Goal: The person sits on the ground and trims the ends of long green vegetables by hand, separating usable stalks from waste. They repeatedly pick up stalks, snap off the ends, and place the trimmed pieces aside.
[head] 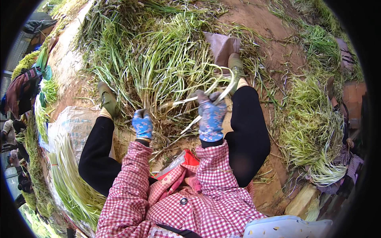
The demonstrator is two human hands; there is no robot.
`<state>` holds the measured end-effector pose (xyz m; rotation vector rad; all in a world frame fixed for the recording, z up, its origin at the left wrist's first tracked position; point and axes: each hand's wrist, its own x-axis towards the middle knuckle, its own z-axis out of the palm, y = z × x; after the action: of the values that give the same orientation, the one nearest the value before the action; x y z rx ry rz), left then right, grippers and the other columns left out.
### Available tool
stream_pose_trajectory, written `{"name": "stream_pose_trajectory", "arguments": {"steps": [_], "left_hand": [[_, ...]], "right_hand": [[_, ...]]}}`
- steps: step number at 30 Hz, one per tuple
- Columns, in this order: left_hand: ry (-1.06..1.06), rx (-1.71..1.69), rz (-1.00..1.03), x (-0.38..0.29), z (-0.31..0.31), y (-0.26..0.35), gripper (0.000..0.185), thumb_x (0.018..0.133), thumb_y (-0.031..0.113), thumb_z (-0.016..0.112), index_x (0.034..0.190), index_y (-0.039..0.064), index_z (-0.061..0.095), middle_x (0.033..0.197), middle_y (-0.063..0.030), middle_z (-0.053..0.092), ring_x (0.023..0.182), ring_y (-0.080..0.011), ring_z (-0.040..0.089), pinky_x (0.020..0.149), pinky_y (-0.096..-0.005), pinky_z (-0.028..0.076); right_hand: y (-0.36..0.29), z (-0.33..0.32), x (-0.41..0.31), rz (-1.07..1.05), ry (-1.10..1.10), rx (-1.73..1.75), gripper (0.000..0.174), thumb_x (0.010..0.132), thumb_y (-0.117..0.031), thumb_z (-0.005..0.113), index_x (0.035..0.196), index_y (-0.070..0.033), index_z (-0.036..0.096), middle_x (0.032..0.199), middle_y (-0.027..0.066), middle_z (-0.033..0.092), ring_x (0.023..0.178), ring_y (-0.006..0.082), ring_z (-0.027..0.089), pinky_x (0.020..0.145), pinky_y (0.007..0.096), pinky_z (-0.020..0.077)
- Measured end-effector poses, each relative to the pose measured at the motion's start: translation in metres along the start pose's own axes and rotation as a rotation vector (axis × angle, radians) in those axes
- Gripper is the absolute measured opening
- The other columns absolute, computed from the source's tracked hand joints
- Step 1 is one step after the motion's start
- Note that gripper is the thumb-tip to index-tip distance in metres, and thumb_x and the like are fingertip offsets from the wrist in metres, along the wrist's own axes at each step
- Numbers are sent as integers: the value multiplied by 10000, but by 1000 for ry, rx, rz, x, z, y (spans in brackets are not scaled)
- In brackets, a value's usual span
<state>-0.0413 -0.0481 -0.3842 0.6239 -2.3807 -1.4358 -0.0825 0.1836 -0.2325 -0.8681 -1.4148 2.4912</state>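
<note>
My right hand (212, 119), in a blue flowered glove with grey fingers, is closed around a few pale leafy stalks (227, 89). Their green-white ends loop up beyond the fingers, and a brownish end points left toward my other hand. My left hand (142, 124), gloved alike, is curled at the near edge of a heap of long green stalks (166, 53). Whether it grips anything is hidden by the curled fingers. The heap spreads over the ground between and beyond my feet, its rooty ends toward me.
Sorted pale stalks (70, 175) lie on a white woven sack (74, 125) at left, one bundle tied with a red band. A brown sheet (220, 49) lies by my right shoe (236, 65). More stalks (309, 119) and another person (351, 163) are at right; people sit far left.
</note>
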Motion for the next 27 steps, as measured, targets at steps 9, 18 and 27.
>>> {"name": "stream_pose_trajectory", "arguments": {"steps": [9, 18, 27], "left_hand": [[-331, -405, -47, 19, -22, 92, 273, 802, 79, 646, 1053, -8, 584, 1023, -122, 615, 863, -175, 597, 753, -270, 485], [-637, -264, -188, -35, 38, 139, 107, 782, 86, 666, 788, -4, 609, 649, 8, 569, 587, -67, 466, 521, -250, 395], [-930, -372, -177, -13, -22, 136, 869, 660, 172, 792, 1358, 27, 296, 1343, -109, 388, 1246, -225, 352, 1016, -340, 304]], "right_hand": [[-3, -1, 1, 131, -80, 35, 238, 759, -23, 684, 754, -143, 478, 750, 98, 656, 394, 25, 370, 346, 178, 232], [-1, -6, 3, 102, -79, -25, 295, 714, -49, 743, 715, -140, 463, 593, -23, 532, 399, 30, 381, 359, 197, 258], [-3, -14, 8, 130, -100, 79, 166, 736, -59, 726, 771, -116, 574, 598, -53, 534, 397, 7, 368, 358, 181, 247]]}}
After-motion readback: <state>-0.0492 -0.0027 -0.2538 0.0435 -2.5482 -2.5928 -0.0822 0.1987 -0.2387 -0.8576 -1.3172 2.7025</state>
